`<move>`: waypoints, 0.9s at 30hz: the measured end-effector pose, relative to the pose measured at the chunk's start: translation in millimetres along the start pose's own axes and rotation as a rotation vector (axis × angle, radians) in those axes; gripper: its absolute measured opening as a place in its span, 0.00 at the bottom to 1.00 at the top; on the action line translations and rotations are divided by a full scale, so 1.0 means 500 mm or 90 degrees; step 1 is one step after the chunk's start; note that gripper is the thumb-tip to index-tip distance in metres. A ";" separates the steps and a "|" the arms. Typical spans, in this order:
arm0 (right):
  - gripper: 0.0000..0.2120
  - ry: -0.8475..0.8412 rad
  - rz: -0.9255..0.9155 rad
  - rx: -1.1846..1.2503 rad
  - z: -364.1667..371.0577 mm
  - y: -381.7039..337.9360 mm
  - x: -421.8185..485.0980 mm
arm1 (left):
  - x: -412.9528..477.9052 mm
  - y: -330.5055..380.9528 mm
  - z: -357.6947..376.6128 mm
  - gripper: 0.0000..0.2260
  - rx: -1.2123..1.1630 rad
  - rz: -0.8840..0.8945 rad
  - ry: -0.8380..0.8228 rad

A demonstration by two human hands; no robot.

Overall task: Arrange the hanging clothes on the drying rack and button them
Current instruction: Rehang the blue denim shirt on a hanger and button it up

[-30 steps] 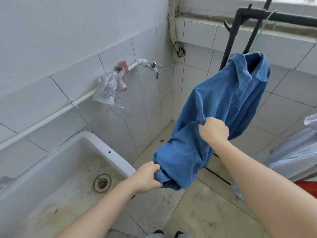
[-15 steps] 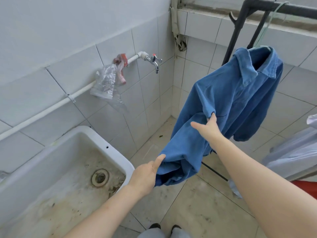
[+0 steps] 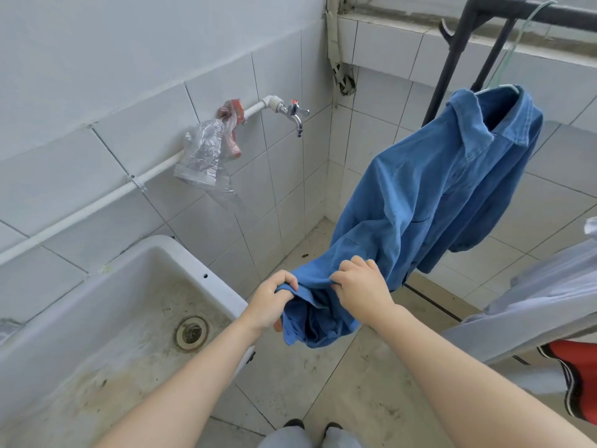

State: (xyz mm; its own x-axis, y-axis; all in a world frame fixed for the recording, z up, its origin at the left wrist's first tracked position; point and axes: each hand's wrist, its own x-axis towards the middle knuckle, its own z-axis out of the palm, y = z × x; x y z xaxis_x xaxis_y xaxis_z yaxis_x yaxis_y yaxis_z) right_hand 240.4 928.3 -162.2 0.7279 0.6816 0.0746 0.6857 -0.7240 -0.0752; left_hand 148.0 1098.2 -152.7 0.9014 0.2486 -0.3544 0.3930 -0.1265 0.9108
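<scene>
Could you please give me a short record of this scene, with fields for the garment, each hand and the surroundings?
garment: blue shirt on a hanger, hung from the black rack, lower end drawn toward the person
left hand: grips the shirt's bunched lower end
right hand: pinches the same end, beside the left hand
buttons: not visible
left side: white sink, tap, plastic bag on the pipe
right side: pale garment, red cloth

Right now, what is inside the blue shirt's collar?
A pale hanger, its hook rising toward the black rack. Its arms are hidden under the blue shirt.
</scene>
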 end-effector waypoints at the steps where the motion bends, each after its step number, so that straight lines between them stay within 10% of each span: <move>1: 0.11 -0.024 0.021 0.024 -0.003 0.002 0.007 | 0.002 0.005 -0.008 0.17 -0.040 -0.004 0.017; 9: 0.07 -0.012 0.217 0.150 -0.033 0.012 0.048 | 0.013 0.048 -0.066 0.08 -0.606 -0.145 -0.059; 17: 0.16 0.053 0.259 0.208 -0.056 0.027 0.027 | 0.062 0.017 -0.051 0.13 0.070 -0.182 0.262; 23: 0.13 0.032 0.160 0.088 -0.064 0.002 0.021 | 0.054 0.010 0.002 0.19 -0.166 -0.270 0.000; 27: 0.14 0.065 0.142 0.030 -0.051 0.004 0.002 | 0.068 -0.020 0.012 0.08 0.056 -0.249 0.174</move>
State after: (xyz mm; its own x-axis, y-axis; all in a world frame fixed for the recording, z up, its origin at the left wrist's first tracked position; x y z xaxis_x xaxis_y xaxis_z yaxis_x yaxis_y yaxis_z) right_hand 242.5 924.6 -137.0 0.8591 0.4891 0.1509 0.5088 -0.8482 -0.1472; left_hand 175.6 1102.3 -175.2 0.6075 0.5349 -0.5871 0.7172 -0.0517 0.6950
